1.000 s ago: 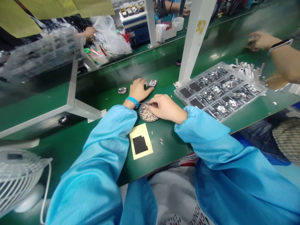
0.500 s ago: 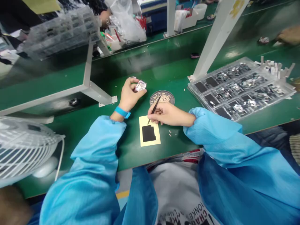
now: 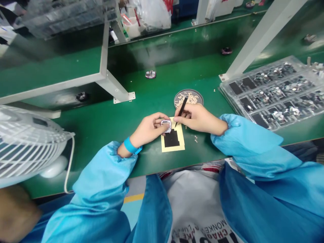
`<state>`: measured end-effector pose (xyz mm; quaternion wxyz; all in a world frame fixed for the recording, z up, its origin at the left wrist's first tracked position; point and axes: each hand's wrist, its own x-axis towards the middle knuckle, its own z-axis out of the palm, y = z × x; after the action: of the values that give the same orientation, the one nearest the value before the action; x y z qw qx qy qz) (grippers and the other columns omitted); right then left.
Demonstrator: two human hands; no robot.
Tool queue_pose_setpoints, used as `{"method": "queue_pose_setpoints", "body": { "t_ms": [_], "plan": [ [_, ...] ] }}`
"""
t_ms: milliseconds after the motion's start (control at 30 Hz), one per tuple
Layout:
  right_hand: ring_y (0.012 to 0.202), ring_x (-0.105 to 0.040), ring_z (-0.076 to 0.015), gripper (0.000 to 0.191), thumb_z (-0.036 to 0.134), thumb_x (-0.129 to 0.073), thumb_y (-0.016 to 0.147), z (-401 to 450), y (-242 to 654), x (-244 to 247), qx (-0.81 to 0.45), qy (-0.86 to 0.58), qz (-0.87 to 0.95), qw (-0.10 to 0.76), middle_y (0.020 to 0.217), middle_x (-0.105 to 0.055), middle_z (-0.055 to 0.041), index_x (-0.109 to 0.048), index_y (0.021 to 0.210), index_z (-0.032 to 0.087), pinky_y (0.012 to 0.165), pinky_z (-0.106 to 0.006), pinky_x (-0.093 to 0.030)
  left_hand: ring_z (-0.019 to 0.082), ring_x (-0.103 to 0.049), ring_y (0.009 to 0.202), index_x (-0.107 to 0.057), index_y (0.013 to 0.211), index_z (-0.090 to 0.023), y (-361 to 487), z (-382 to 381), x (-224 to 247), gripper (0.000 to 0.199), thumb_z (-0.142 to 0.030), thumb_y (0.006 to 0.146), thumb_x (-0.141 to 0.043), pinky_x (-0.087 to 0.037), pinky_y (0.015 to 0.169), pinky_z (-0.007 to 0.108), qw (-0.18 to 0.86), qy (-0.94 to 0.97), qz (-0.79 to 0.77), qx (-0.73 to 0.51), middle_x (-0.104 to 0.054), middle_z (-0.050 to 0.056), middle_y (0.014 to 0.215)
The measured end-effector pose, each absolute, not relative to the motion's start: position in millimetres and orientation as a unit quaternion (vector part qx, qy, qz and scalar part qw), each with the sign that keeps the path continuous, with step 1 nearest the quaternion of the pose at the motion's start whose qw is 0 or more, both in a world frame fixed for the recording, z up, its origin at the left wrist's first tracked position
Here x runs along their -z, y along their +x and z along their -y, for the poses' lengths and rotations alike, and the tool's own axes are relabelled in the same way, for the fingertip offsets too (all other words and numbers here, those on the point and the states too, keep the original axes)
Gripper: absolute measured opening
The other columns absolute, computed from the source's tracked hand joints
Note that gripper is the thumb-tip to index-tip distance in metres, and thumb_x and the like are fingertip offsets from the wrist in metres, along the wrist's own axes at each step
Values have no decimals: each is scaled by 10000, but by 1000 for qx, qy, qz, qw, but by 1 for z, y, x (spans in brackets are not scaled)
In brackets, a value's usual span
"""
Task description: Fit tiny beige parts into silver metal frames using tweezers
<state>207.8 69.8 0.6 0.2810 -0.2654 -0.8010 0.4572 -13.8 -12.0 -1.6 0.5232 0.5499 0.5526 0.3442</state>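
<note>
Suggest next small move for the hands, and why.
Probably bring the tips of the black tweezers to the small metal-framed part. The left hand holds that part steady above the cream card, and the right hand holds the tweezers pointing down right beside it.

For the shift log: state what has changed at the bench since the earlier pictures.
The left hand picked up a small framed part from the bench and brought it over the cream card. The right hand moved its black tweezers from the round dish to beside that part. The dish, parts tray and second small part stayed put.
</note>
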Motion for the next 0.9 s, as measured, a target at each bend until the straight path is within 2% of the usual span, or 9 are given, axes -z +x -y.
{"method": "queue_pose_setpoints", "body": {
  "t_ms": [133,333,567,667,800,900],
  "plan": [
    [656,-664,-125,197,332,-763,872,-68,208,-1,-458,-267,802,275,768,-725,-20,-716,934,151,601,-222,-516,198,-761,780,-639,1094,-167,-10,16,7,291,-269,841,-740,-626,649,275,498,564,-569,-333,-777,55,889],
    [662,-673,-129,215,356,-754,882,-65,208,1,-458,-265,804,271,778,-732,-25,-717,948,154,595,-223,-519,199,-762,731,-629,1061,-166,-4,19,1,295,-334,846,-743,-637,622,289,508,536,-585,-336,-781,61,877],
    [651,-651,-126,192,336,-741,888,-65,208,-1,-468,-262,800,269,757,-714,-18,-709,928,151,588,-228,-503,191,-757,717,-629,1068,-165,-3,20,2,311,-334,837,-750,-646,638,296,509,522,-594,-340,-781,61,876],
    [638,-631,-124,210,357,-743,887,-65,208,-4,-488,-251,783,295,734,-693,-11,-703,898,150,584,-236,-503,175,-752,696,-628,1054,-160,-2,18,1,306,-316,826,-758,-637,643,276,517,508,-595,-347,-781,52,850],
    [710,-658,-146,270,434,-745,887,-65,210,-10,-437,-259,773,380,851,-725,-40,-724,903,165,638,-265,-545,156,-726,615,-637,1022,-153,-2,15,-2,276,-324,836,-747,-535,492,200,523,488,-598,-362,-777,53,797],
    [796,-692,-182,259,449,-753,885,-64,212,-13,-365,-259,798,404,909,-757,-54,-758,915,191,733,-309,-579,167,-728,603,-647,1041,-158,-3,14,-1,283,-355,856,-733,-426,398,173,521,486,-598,-367,-775,62,783]
  ]
}}
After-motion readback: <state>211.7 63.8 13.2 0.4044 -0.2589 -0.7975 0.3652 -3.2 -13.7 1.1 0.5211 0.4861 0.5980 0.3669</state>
